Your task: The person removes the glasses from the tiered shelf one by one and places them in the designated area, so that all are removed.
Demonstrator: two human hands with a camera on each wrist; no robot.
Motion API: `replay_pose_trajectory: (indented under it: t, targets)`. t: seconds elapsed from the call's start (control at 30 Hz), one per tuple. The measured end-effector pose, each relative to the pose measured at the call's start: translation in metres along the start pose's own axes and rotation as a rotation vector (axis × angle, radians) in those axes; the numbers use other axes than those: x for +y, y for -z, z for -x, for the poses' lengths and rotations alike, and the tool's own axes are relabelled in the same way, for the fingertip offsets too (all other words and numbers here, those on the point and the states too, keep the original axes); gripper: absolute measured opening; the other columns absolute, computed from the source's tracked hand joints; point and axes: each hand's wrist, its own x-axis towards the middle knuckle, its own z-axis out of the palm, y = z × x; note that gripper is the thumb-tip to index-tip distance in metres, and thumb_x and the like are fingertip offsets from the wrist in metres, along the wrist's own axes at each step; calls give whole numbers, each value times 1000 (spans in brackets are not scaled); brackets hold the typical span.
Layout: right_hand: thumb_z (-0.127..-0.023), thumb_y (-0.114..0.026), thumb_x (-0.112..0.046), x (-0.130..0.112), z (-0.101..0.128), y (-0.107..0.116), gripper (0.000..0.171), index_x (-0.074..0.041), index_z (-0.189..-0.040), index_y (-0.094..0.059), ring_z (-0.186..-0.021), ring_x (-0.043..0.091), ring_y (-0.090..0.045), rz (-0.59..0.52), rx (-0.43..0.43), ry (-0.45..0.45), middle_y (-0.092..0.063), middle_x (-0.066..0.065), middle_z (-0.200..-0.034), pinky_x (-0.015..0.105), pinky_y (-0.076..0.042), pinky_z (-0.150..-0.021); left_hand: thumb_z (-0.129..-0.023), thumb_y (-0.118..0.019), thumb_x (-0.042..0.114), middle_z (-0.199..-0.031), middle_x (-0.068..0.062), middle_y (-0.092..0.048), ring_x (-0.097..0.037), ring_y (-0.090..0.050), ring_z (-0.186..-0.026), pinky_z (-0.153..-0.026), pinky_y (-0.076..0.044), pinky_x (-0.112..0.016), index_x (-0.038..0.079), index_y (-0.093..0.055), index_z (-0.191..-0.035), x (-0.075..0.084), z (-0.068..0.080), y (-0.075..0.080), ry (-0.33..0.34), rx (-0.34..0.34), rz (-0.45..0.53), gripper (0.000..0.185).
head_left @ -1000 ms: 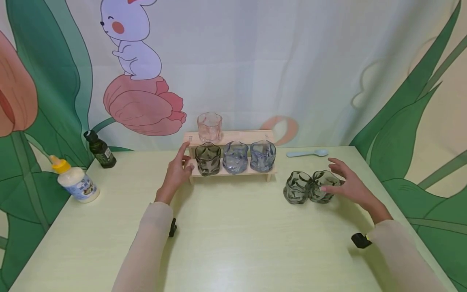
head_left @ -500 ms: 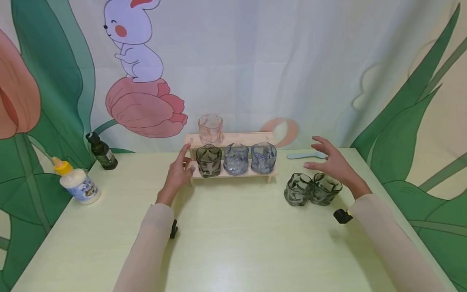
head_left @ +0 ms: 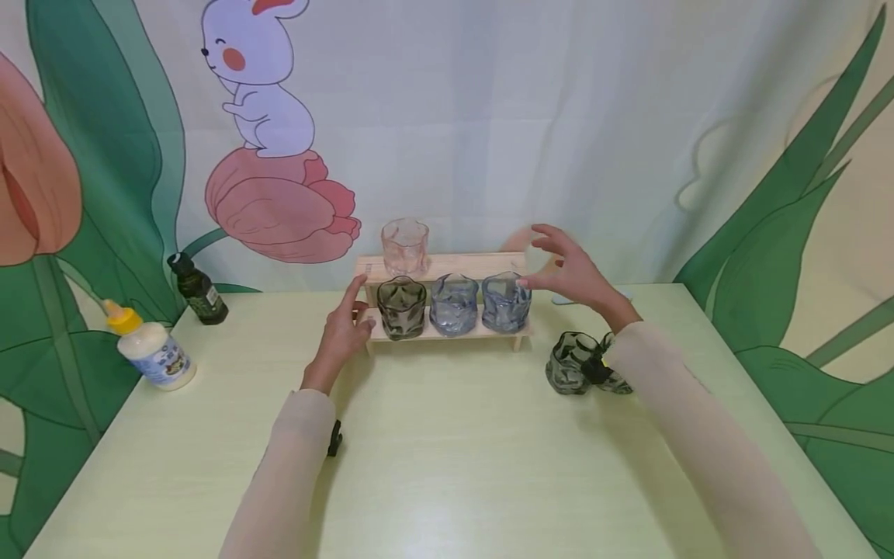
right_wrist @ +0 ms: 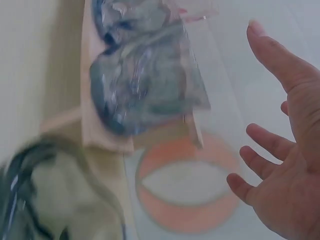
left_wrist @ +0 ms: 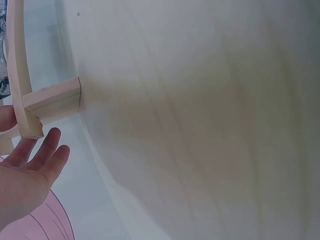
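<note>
A small two-step wooden rack [head_left: 447, 264] stands at the back of the table. Its lower step holds a dark glass [head_left: 401, 307] and two blue glasses [head_left: 454, 303] [head_left: 505, 300]; a pink glass [head_left: 404, 245] stands on the upper step. My left hand [head_left: 344, 330] rests open against the rack's left end [left_wrist: 35, 107], fingers straight. My right hand [head_left: 569, 272] hovers open, fingers spread, just right of the rightmost blue glass [right_wrist: 145, 87], holding nothing. Two dark green glasses [head_left: 569, 363] stand on the table under my right forearm, one partly hidden.
A white bottle with a yellow cap [head_left: 150, 351] and a dark bottle [head_left: 199, 291] stand at the table's left back. A pale blue spoon [head_left: 559, 299] lies behind my right hand, mostly hidden. A printed curtain hangs right behind the rack.
My right hand has left the two dark green glasses and risen up and to the left, to beside the rack's right end. The left hand has stayed at the rack.
</note>
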Motion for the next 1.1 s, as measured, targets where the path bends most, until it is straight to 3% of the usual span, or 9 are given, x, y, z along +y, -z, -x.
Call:
replay_pose_trajectory:
  t: [0.23,0.57,0.77,1.1]
  targets:
    - [-83,-82,-28,-27,-30,-24,93,-16,-157,-27,-147,37,-34,41,-24,72,-39,19,-156,63,-26,-114,-96,-59,0,-135,-22,-57,-43,-52,-130,-101,-45,-57,35,-19,-158,1,-1,-1,10,-15,9,82]
    - [-82,-82,-37,-55,-64,-59,97,-22,-159,-25,-148,35,-33,91,-87,68,-35,15,-160,61,-31,-113,-96,-59,0,-136,-21,-57,-43,-52,-130,-102,-45,-56,35,-19,-158,2,0,1,20,-14,18,82]
    - [-81,-83,-33,-68,-80,-81,98,-20,-158,-26,-147,37,-33,83,-131,76,-32,15,-161,58,-36,-111,-95,-59,-1,-135,-22,-58,-43,-53,-129,-101,-45,-56,34,-19,-158,1,1,2,16,-4,12,82]
    - [-79,-85,-36,-82,-98,-106,100,-20,-158,-26,-143,39,-40,100,-126,82,-30,12,-162,54,-40,-109,-96,-59,-1,-135,-22,-58,-43,-54,-128,-99,-46,-56,35,-19,-158,-1,1,1,6,-1,22,83]
